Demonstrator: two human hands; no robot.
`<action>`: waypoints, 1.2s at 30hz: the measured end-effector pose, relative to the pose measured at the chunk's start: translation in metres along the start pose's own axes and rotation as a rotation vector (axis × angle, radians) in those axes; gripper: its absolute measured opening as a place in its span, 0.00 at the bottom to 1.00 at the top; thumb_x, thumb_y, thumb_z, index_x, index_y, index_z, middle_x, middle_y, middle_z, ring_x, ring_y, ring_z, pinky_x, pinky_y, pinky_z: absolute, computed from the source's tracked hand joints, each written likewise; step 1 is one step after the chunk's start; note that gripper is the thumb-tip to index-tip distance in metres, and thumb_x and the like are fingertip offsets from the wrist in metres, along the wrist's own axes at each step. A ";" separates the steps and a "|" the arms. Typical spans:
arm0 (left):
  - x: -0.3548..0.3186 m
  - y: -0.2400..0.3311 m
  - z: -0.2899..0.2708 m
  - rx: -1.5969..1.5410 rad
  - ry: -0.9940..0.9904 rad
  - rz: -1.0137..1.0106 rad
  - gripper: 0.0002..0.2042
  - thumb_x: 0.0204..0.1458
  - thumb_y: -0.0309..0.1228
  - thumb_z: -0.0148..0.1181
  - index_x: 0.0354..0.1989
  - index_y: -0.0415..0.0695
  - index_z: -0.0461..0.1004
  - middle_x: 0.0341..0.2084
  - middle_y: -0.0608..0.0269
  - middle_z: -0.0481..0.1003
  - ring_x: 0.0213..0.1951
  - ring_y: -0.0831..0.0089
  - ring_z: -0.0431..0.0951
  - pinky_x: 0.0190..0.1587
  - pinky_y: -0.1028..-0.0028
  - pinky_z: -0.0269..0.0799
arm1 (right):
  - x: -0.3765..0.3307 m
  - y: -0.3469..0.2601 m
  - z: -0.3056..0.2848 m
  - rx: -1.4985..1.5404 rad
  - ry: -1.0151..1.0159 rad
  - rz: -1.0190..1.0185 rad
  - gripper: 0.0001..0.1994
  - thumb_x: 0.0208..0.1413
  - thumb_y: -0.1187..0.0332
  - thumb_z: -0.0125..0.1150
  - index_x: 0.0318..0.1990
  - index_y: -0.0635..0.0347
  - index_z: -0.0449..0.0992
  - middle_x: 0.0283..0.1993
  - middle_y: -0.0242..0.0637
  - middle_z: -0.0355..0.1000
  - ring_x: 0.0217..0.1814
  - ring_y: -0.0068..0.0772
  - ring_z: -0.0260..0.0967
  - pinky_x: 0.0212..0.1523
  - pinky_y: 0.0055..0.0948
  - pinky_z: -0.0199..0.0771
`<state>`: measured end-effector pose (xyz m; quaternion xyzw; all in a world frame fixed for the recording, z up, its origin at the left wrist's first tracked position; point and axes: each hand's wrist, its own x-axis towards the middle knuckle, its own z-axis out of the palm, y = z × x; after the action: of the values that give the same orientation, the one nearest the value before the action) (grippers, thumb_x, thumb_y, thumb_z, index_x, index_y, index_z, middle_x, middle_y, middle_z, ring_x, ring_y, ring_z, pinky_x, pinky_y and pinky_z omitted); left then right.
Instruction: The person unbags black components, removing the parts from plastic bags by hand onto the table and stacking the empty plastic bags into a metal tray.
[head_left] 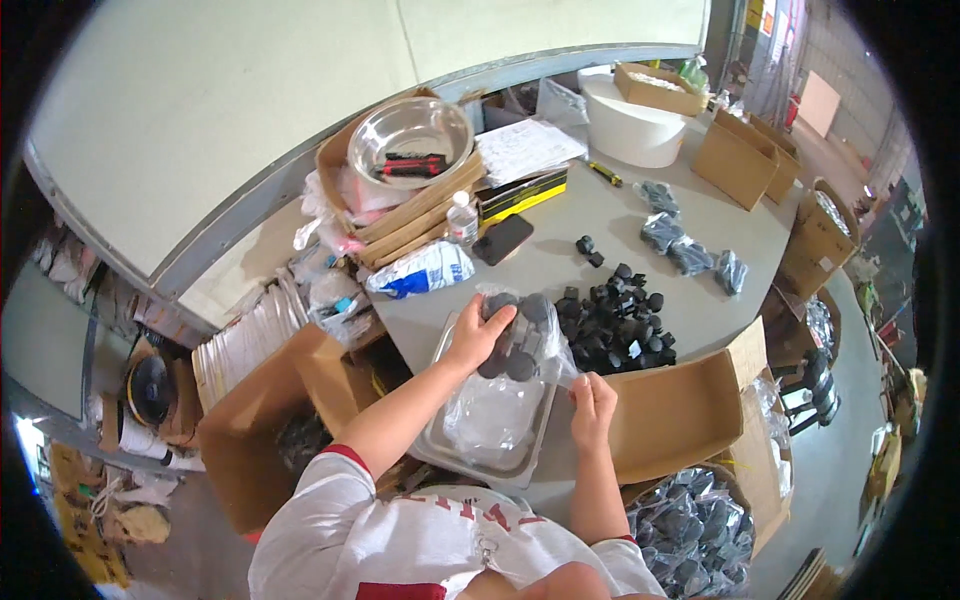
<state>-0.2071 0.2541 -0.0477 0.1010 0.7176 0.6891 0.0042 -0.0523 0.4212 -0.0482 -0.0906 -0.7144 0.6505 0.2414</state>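
Head view: left hand (478, 335) cupped over a clump of black round caps (517, 340) inside a clear plastic bag (500, 395), fingers curled on it. Right hand (592, 405) pinching the bag's right edge, thumb and fingers closed on the film. Hands apart, bag stretched between them. Bag resting over a shallow grey tray (520, 462) at the near table edge.

Grey table (600, 215), smooth, rounded far rim, bare patch mid-surface behind the loose pile of black caps (615, 325) just right of the bag. Little free room near the hands: open cardboard box (680, 410) touching the table's right near corner, another brown box (260, 420) left of the tray, bin of filled bags (695, 535) lower right.

Farther back: four small packed bags (685, 245) in a row, dark glossy phone (503, 239) lying flat, small clear bottle (461, 218) upright, white-blue pouch (425, 270). Shiny steel bowl (408, 138) sitting on stacked cardboard, red-black tool inside. White curved-wall tub (632, 125) at the far rim, more cardboard boxes (740, 155) along the right edge.
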 end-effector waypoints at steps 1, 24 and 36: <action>0.003 -0.004 0.002 -0.005 -0.011 0.010 0.22 0.49 0.42 0.63 0.41 0.36 0.67 0.32 0.63 0.73 0.33 0.78 0.73 0.36 0.77 0.69 | 0.008 0.002 -0.008 0.053 -0.028 0.051 0.13 0.57 0.68 0.50 0.23 0.66 0.67 0.19 0.27 0.59 0.23 0.17 0.53 0.24 0.22 0.55; 0.033 0.050 0.051 -0.049 -0.524 -0.375 0.31 0.47 0.49 0.63 0.48 0.33 0.66 0.39 0.60 0.73 0.39 0.76 0.72 0.43 0.75 0.69 | 0.108 0.029 -0.062 -0.187 0.006 0.071 0.17 0.59 0.64 0.48 0.20 0.65 0.62 0.17 0.33 0.54 0.23 0.22 0.54 0.24 0.29 0.57; 0.057 0.039 0.088 -0.171 -0.394 -0.103 0.24 0.55 0.48 0.53 0.44 0.36 0.69 0.34 0.60 0.75 0.38 0.73 0.74 0.40 0.74 0.69 | 0.102 0.032 -0.031 0.215 -0.052 0.251 0.13 0.54 0.66 0.58 0.40 0.67 0.69 0.33 0.34 0.71 0.35 0.25 0.68 0.38 0.24 0.68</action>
<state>-0.2451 0.3509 -0.0057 0.1963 0.6462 0.7132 0.1880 -0.1322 0.4988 -0.0549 -0.1360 -0.6298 0.7503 0.1477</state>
